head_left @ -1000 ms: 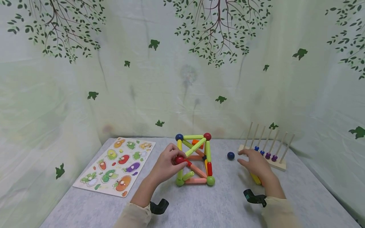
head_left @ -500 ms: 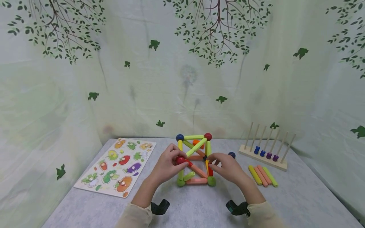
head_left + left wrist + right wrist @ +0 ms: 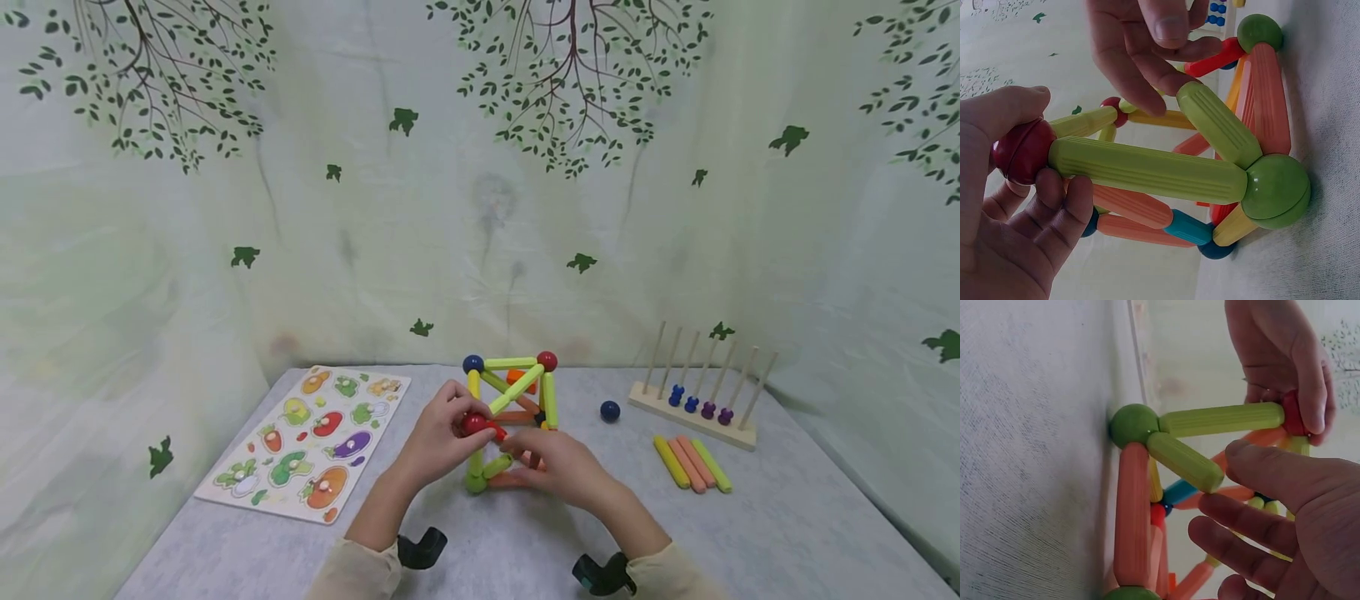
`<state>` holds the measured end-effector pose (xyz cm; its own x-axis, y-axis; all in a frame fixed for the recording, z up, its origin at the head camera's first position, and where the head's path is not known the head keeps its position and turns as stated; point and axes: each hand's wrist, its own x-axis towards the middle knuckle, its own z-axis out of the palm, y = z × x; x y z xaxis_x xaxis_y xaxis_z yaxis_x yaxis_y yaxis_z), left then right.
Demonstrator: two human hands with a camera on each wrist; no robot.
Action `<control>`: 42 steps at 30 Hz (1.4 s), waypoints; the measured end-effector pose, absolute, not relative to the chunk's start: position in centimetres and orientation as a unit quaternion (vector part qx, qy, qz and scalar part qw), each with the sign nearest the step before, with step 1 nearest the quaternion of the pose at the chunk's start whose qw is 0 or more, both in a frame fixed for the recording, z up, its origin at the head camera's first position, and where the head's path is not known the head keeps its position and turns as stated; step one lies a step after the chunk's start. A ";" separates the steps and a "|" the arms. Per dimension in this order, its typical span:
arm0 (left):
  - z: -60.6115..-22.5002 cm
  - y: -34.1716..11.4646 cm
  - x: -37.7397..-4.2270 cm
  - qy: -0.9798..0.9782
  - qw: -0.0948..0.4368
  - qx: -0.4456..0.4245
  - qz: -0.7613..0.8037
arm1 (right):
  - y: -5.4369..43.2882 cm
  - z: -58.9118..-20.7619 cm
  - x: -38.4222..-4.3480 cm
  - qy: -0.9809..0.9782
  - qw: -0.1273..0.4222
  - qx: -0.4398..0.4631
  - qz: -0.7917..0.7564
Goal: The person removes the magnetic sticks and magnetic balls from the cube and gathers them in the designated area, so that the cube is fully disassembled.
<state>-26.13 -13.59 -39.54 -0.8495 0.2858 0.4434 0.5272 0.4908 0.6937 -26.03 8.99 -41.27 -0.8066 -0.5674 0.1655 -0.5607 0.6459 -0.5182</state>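
My left hand pinches a red ball at an upper corner of a frame built of coloured sticks and balls. A long light-green stick runs from that ball down to a green ball on the table. From the green ball a short light-green stick slants up, its far end free. Beside that end is my right hand, thumb and fingers spread apart around it; a fingertip seems to touch it in the left wrist view. In the head view this hand hides the frame's lower right corner.
A loose dark-blue ball lies right of the frame. Several loose sticks lie farther right, before a wooden peg rack with blue and purple beads. To the left is a vegetable puzzle board. A printed curtain hangs behind.
My right hand has come left from beside the loose sticks, past the frame's right side, to the short light-green stick. The left hand keeps its grip on the red ball.
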 end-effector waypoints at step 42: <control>-39.7 -13.6 -26.1 -0.856 0.135 -0.221 -0.448 | 6.6 -43.2 -25.1 0.918 0.088 -0.328 -0.206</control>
<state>-26.07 -13.55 -39.67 -0.8660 0.2565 0.4293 0.4990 0.5008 0.7073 -25.13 6.63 -43.17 -0.7694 -0.6382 -0.0276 -0.5654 0.7005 -0.4354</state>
